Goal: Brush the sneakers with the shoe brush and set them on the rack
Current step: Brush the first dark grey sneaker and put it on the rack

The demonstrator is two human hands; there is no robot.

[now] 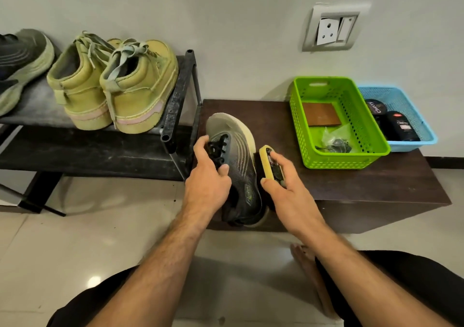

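A grey-and-black sneaker (238, 151) with a pale sole lies on the dark low table (376, 183), toe pointing away from me. My left hand (209, 176) grips it at the laces, thumb curled over the tongue. My right hand (281, 183) holds the yellow-backed shoe brush (270, 162) against the sneaker's right side. The black shoe rack (175, 106) stands to the left. A pair of olive high-top sneakers (118, 85) sits on its top shelf, heels toward me. A matching grey-and-black sneaker (20, 68) lies at the rack's far left, partly cut off.
A green plastic basket (339, 158) with a brown pad and a small bag stands on the table's right. A blue basket (421, 131) behind it holds black polish containers. A wall socket (331, 28) is above. My knees and a bare foot (311, 276) are on the tiled floor.
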